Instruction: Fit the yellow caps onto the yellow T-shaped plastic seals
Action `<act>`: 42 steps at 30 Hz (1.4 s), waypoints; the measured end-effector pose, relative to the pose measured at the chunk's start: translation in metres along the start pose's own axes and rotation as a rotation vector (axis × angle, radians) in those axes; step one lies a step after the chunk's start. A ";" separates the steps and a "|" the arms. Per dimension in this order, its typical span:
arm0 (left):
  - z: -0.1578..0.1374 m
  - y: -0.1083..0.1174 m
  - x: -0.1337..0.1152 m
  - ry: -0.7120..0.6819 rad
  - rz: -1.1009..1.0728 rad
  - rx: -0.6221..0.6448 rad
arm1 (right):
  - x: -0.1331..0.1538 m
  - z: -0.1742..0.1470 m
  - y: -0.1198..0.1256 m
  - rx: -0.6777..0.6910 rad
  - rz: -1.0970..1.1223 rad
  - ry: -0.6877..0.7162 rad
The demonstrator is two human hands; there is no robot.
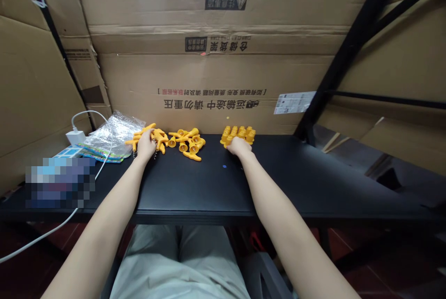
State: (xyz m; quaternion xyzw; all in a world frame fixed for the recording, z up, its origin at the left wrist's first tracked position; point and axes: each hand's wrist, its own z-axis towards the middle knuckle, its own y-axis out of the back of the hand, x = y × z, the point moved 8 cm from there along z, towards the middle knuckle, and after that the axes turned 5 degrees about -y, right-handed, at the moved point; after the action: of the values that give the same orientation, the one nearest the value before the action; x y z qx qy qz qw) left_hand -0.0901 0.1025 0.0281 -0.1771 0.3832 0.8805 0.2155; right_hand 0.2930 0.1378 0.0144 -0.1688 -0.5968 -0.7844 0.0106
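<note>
While yellow pieces point(250, 133) already stand grouped upright at the right hand point(240, 147), a jumbled cluster point(191, 140) remains, the left hand point(146, 146) touches corkscrews point(160, 137), and I cannot tell either grip's hold

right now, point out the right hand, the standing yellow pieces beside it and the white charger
Right hand point(240, 147): head view, back of the hand.
Standing yellow pieces point(241, 132): head view, mid-cluster.
White charger point(75, 139): head view, side facing the camera.
</note>
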 end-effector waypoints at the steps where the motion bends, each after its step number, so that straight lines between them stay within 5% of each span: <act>1: 0.001 -0.004 0.001 -0.023 0.008 0.019 | 0.003 -0.002 0.002 0.012 -0.003 -0.006; 6: 0.000 -0.020 0.015 0.038 0.124 0.119 | 0.031 -0.018 0.012 0.073 0.017 0.054; 24: -0.002 -0.020 0.002 -0.093 0.097 0.085 | 0.132 -0.092 -0.001 0.049 0.185 0.847; 31: -0.007 -0.032 0.002 -0.061 0.204 0.152 | 0.136 -0.089 -0.007 -0.061 0.293 0.912; 42: -0.008 -0.024 0.000 0.039 0.203 0.113 | 0.124 -0.086 0.019 -0.241 0.664 0.912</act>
State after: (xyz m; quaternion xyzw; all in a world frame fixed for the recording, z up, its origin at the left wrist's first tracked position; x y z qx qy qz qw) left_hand -0.0766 0.1114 0.0084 -0.1422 0.4522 0.8712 0.1275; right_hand 0.1584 0.0741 0.0471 0.0082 -0.3534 -0.7950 0.4930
